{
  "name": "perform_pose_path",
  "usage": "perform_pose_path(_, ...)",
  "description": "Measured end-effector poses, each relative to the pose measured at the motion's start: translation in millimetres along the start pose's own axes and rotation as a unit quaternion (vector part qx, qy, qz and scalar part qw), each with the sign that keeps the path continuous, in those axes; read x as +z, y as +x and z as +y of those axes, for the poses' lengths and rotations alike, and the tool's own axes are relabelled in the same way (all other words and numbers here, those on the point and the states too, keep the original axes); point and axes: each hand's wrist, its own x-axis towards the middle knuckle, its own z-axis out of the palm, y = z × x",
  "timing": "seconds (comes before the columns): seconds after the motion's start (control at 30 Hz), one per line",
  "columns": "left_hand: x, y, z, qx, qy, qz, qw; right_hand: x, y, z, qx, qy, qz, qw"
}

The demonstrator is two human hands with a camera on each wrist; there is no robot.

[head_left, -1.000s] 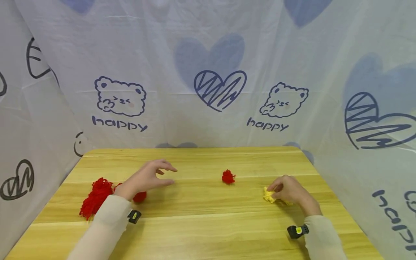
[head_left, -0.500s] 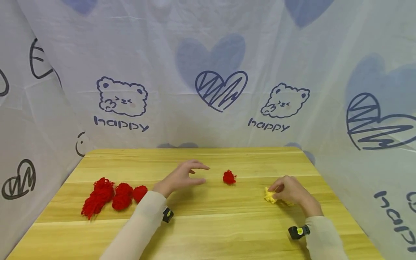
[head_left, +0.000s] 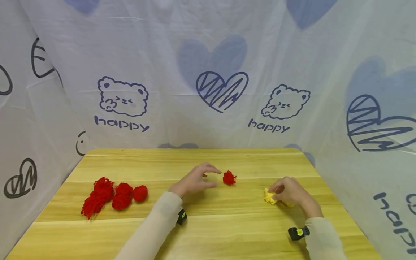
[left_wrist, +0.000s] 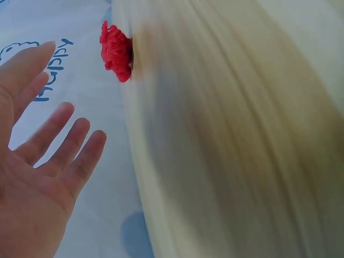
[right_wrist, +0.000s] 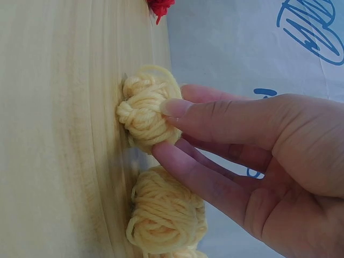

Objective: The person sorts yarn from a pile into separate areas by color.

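A small red yarn ball (head_left: pixel 229 178) with loose ends lies right of the table's middle. My left hand (head_left: pixel 196 179) is just left of it, thumb and fingers spread apart and holding nothing. In the left wrist view, the red yarn ball (left_wrist: pixel 116 52) shows beyond the fingertips. My right hand (head_left: pixel 292 191) pinches a yellow yarn ball (right_wrist: pixel 148 113) between thumb and fingers, at the table surface. A second yellow yarn ball (right_wrist: pixel 166 212) sits right beside the pinched one, mostly hidden under the hand in the head view.
On the left of the wooden table (head_left: pixel 208 234) lie a large tangled red yarn bundle (head_left: pixel 97 198), a medium red yarn bundle (head_left: pixel 122 196) and a red yarn ball (head_left: pixel 140 194) in a row. A printed white cloth (head_left: pixel 169 72) hangs behind and along both sides.
My left hand has moved right, from above the red yarn at the left to beside the small red yarn ball. My right hand has stayed on the yellow yarn ball.
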Motion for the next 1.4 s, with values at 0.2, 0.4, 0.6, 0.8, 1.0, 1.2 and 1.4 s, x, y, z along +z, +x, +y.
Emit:
perform_pose_path(0.2, 8.0, 8.4, 3.4, -0.015, -0.012, -0.003, 0.9998, 0, 1.0, 1, 0.002, 0.004, -0.001, 1.0000)
perform_pose_path(0.4, 17.3, 20.1, 2.5, -0.025, -0.022, -0.019, 0.9993, 1, 1.9, 2, 0.015, -0.001, -0.001, 0.9999)
perform_pose_path(0.6, 26.3, 32.3, -2.9, -0.043, -0.015, -0.017, 0.9988, 0, 0.2, 3, -0.001, 0.008, -0.002, 1.0000)
perform_pose_path(0.8, 33.2, 40.8, -3.2, -0.065, -0.035, -0.005, 0.9972, 1, 0.4, 4, -0.002, 0.010, -0.003, 0.9999)
perform_pose_path(1.0, 38.2, 49.2, -4.5, -0.078, -0.045, -0.013, 0.9958, 2, 1.4, 3, 0.016, 0.009, -0.003, 0.9998)
perform_pose_path(1.2, 44.2, 54.3, -6.6, -0.078, -0.039, -0.017, 0.9961, 1, 2.4, 3, 0.011, 0.005, -0.002, 0.9999)
perform_pose_path(1.4, 48.2, 53.4, -3.1, -0.076, -0.030, -0.008, 0.9966, 0, 3.0, 5, 0.001, -0.001, -0.003, 1.0000)
